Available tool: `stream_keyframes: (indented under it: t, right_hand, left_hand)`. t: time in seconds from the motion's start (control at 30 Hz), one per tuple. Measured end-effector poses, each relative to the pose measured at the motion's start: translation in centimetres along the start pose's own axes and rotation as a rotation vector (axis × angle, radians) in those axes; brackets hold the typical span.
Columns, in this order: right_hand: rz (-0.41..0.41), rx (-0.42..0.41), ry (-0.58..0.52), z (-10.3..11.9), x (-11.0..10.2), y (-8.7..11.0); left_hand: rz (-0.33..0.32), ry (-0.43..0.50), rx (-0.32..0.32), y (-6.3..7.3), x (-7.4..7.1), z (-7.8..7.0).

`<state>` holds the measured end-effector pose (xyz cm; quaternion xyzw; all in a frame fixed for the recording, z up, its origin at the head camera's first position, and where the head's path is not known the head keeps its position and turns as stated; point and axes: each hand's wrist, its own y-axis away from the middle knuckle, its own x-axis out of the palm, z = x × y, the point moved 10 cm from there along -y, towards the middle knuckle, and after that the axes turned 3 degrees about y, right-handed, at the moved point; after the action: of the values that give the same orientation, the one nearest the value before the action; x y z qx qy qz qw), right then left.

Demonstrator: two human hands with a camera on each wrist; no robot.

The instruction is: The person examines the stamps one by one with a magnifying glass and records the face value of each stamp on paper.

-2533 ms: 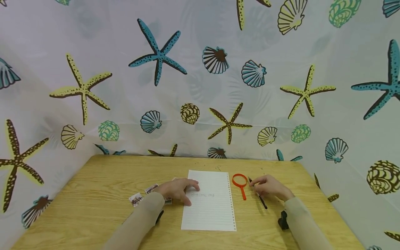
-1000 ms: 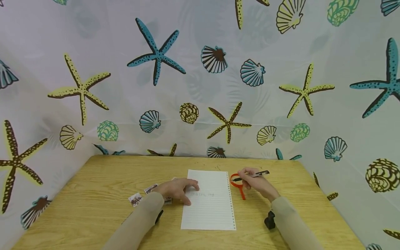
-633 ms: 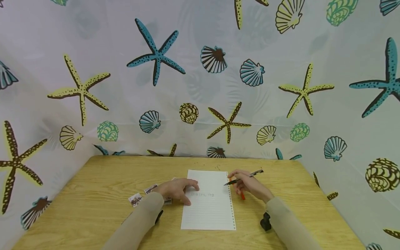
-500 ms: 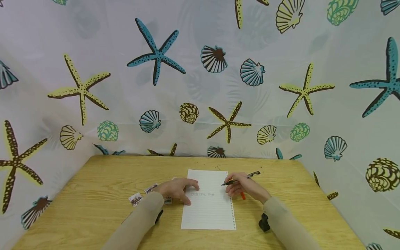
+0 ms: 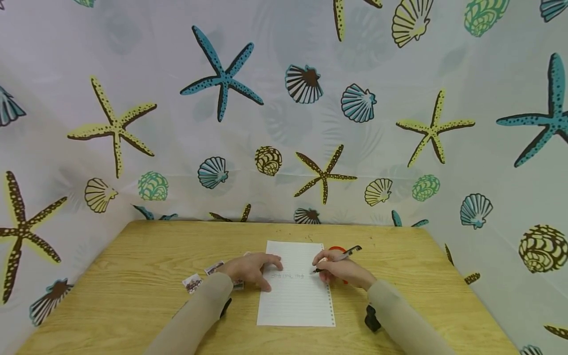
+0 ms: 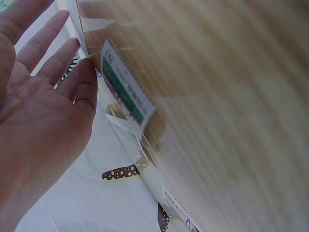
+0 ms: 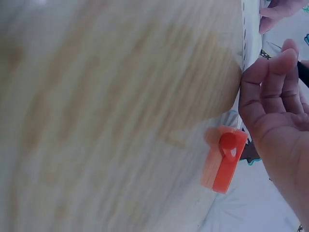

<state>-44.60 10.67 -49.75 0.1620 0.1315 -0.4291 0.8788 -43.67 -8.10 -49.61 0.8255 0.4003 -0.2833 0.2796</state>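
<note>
A sheet of lined paper (image 5: 295, 308) with a line of handwriting lies on the wooden table. My left hand (image 5: 250, 270) rests on its left edge, fingers spread; the left wrist view shows the palm side of that hand. Between the fingers of my right hand (image 5: 341, 270) is a black-and-clear pen (image 5: 352, 251), its tip close over the paper just right of the writing. In the right wrist view the pen's dark barrel (image 7: 303, 72) shows behind curled fingers. Partly hidden behind the right hand lies a red magnifying glass (image 5: 338, 248), whose handle (image 7: 226, 162) appears in the right wrist view.
Several postage stamps lie by my left hand, among them a loose stamp (image 5: 193, 283) and a green-banded stamp (image 6: 126, 92). A curtain (image 5: 284, 123) printed with starfish and shells surrounds the table (image 5: 155, 296) at the back and sides.
My right hand has picked up the pen from the table, turned it, and carried it left past the magnifying glass to the paper's written line. My left hand has stayed put.
</note>
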Motion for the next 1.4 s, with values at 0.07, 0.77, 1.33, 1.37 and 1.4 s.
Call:
stream_keyframes:
  t: [0.07,0.77,1.33,1.37,1.4]
  right_hand:
    - [0.004,-0.001,0.012,-0.01,0.05,-0.06]
    - [-0.028,-0.007,-0.024,-0.59,-0.87,-0.07]
    - [-0.03,-0.009,-0.005,-0.67,-0.88,-0.24]
    - [-0.029,-0.01,-0.006,-0.74,-0.87,-0.16]
    - [-0.029,-0.011,-0.009,-0.81,-0.89,-0.07]
  left_hand:
    - [0.0,-0.003,-0.001,-0.03,-0.04,-0.01]
    - [-0.016,0.019,-0.03,0.0,-0.24,-0.4]
    - [-0.02,0.013,-0.034,-0.37,-0.06,0.26]
    - [-0.018,0.011,-0.034,-0.5,0.09,0.28]
    - [-0.018,0.01,-0.033,-0.63,0.21,0.28]
